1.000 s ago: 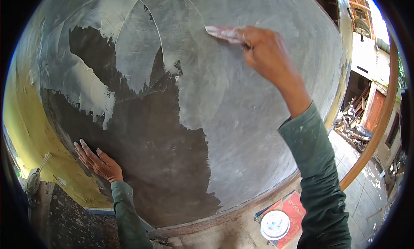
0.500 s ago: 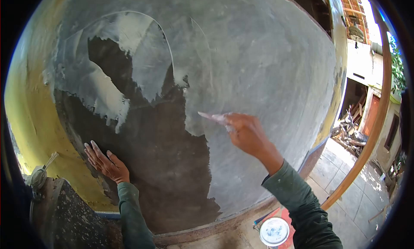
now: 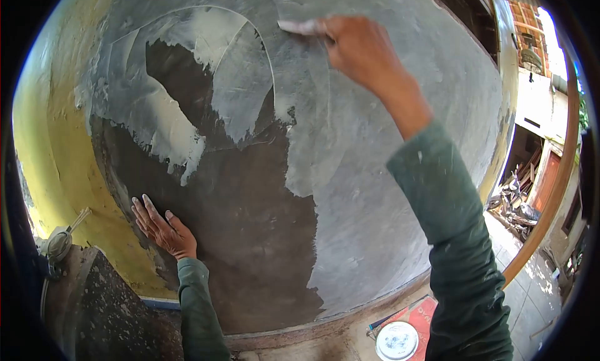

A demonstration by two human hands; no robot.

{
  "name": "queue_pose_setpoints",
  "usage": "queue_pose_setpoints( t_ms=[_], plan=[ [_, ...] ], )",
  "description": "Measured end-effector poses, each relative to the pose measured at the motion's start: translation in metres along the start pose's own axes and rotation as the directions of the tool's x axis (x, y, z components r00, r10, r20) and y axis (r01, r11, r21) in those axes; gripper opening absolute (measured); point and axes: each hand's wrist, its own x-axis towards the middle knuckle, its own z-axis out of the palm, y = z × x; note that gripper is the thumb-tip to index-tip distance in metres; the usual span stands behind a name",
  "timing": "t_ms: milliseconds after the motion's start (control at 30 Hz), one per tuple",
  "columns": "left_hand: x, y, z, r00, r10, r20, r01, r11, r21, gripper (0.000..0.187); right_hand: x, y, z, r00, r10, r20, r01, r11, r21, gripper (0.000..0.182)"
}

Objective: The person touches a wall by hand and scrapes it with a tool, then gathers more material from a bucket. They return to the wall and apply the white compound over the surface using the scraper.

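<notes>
A wall (image 3: 406, 192) carries grey plaster, with a dark bare patch in the middle and lower left and whitish wet smears at the upper left. My left hand (image 3: 164, 231) lies flat on the dark patch near its left side, fingers spread, holding nothing. High on the wall, my right hand (image 3: 359, 45) grips a thin, whitish-coated scraper (image 3: 303, 27), seen nearly edge-on, its tip at the grey plaster right of the curved ridge. Motion slightly blurs this hand.
Below the wall are a round white lid (image 3: 397, 341) and a red sheet (image 3: 420, 317). A dark speckled slab (image 3: 106, 305) and a round object with sticks (image 3: 59, 243) are at the lower left. A wooden post (image 3: 550, 192) rises at the right.
My right hand has moved up the wall with the scraper, its arm reaching further. My left hand stays flat at the same part of the wall. The view has shifted slightly.
</notes>
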Motion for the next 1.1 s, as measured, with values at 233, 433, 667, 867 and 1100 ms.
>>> queue_pose_setpoints(
  t_ms=[233, 433, 667, 867, 1100],
  plan=[
    [-0.002, 0.003, 0.000, 1.000, 0.003, -0.020, -0.003, 1.000, -0.016, 0.055, -0.164, -0.063, 0.026, 0.998, 0.035, 0.056, -0.041, 0.992, 0.117, 0.039],
    [0.001, 0.004, -0.012, 0.998, -0.039, 0.045, 0.042, 0.996, -0.074, 0.057, -0.172, -0.075, -0.001, 0.970, 0.037, 0.241, -0.114, 0.942, 0.314, 0.042],
    [-0.006, 0.004, -0.007, 0.996, -0.058, 0.066, 0.059, 0.998, -0.016, 0.058, 0.084, -0.128, -0.002, 0.833, -0.478, -0.279, 0.507, 0.861, 0.037, 0.026],
    [-0.004, 0.005, -0.008, 0.993, -0.080, 0.085, 0.085, 0.995, -0.055, 0.059, 0.197, -0.250, 0.039, 0.788, -0.613, 0.051, 0.612, 0.773, -0.169, 0.015],
    [-0.007, 0.001, -0.005, 0.993, -0.073, 0.093, 0.078, 0.995, -0.062, 0.061, 0.206, -0.313, 0.081, 0.721, -0.690, -0.064, 0.677, 0.722, -0.142, 0.014]
  ],
)
